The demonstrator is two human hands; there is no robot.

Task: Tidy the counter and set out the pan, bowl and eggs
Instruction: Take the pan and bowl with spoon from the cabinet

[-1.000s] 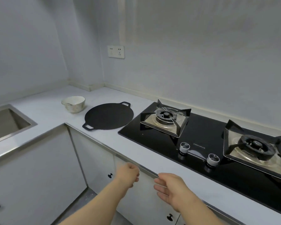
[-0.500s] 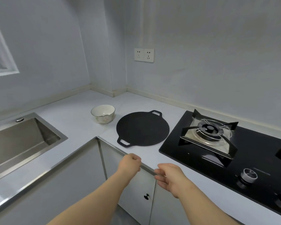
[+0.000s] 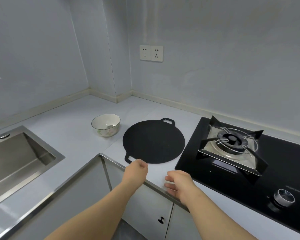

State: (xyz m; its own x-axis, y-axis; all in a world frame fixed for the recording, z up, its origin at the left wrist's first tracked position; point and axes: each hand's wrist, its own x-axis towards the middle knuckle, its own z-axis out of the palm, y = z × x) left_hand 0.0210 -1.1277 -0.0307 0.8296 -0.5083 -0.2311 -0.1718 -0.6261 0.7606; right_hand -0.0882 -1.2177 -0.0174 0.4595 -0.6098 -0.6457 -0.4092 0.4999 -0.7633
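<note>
Just beyond your left hand (image 3: 136, 172), curled and empty, sits the near handle (image 3: 129, 158) of the pan (image 3: 153, 141); your right hand (image 3: 178, 185), fingers loosely open, is farther right.

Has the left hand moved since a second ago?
Yes: the left hand has advanced past the steel counter edge toward the flat black round pan's near handle.

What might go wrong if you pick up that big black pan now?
1. The left hand is near only the front handle of the pan; lifted by one handle, the wide flat pan might tip.
2. The bowl stands close beside the pan; a swing or slide that way might knock it.
3. The glass hob lies close on the other side, so the pan's edge might bang it.
</note>
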